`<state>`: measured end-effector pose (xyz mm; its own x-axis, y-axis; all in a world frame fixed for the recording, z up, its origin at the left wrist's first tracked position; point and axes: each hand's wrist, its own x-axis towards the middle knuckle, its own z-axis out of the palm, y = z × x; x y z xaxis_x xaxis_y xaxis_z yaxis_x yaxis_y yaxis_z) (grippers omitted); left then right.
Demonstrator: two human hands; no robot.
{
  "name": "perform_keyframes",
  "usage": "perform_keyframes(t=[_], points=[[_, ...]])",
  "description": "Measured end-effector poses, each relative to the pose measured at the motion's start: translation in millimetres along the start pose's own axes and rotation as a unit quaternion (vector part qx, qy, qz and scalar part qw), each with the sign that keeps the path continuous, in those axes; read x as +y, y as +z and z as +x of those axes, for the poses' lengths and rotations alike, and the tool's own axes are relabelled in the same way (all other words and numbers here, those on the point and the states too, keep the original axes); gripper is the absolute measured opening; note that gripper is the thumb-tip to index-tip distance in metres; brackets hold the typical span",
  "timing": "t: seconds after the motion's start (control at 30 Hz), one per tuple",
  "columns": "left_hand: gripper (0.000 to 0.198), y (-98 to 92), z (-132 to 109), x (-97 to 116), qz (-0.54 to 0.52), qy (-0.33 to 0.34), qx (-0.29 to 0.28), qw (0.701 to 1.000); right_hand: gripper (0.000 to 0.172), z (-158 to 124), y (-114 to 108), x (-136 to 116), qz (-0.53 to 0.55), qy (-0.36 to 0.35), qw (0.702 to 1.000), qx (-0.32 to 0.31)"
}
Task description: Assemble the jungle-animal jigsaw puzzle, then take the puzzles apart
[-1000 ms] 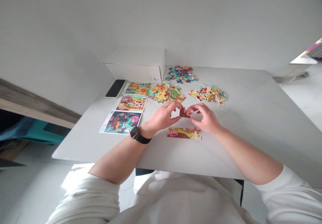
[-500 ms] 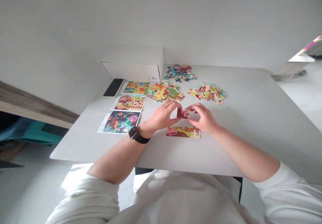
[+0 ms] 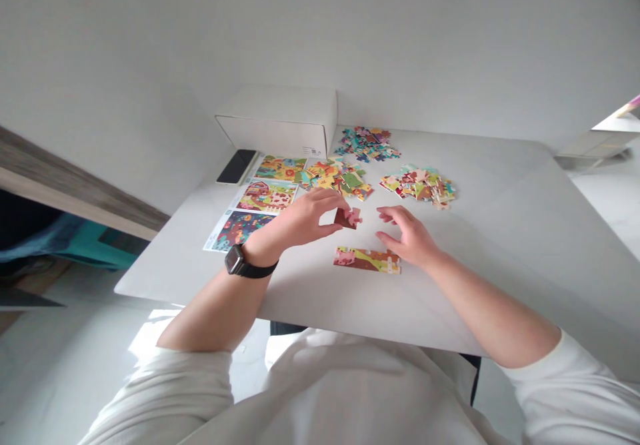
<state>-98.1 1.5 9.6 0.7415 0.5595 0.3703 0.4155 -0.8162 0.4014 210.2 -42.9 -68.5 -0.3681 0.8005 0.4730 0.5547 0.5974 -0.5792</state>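
Note:
Between the thumb and fingers of my left hand (image 3: 311, 217) is a brown and pink puzzle piece (image 3: 349, 218), held just above the table. My right hand (image 3: 407, 235) is apart from it, thumb and fingers spread with nothing between them. In front of both hands lies a joined strip of puzzle pieces (image 3: 367, 260), showing a pink pig, green and brown ground and a bit of white fence. Beyond my right hand is a loose heap of farm-coloured puzzle pieces (image 3: 423, 185). Past my left hand sits a yellow and green heap of pieces (image 3: 340, 177).
Three picture sheets (image 3: 265, 195) lie at the left, the nearest partly covered by my left arm. A phone (image 3: 237, 166) rests beside them. At the back stand a white box (image 3: 275, 132) and a blue and purple heap of pieces (image 3: 367, 144) on the white table (image 3: 500, 232).
My right hand has let go of the puzzle piece, and its fingers have opened. My left hand has moved left with the piece. The camera view has shifted slightly.

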Motion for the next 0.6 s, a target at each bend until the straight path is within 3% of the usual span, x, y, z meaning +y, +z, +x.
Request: perform_keyframes(t=[0.1, 0.3, 0.6], points=[[0.020, -3.2, -22.0, 0.9, -0.003, -0.010, -0.027, 1.000, 0.045, 0.3, 0.5, 0.4, -0.008, -0.011, 1.000, -0.010], [0.029, 11.1, -73.1, -5.5, 0.009, -0.047, -0.064, 0.997, 0.036, 1.3, 2.1, -4.1, -0.015, -0.032, 0.999, -0.026], [0.033, 20.0, -80.0, -2.4, 0.019, -0.046, -0.098, 0.994, 0.030, 0.2, 4.2, -3.4, -0.029, -0.073, 0.993, -0.088]])
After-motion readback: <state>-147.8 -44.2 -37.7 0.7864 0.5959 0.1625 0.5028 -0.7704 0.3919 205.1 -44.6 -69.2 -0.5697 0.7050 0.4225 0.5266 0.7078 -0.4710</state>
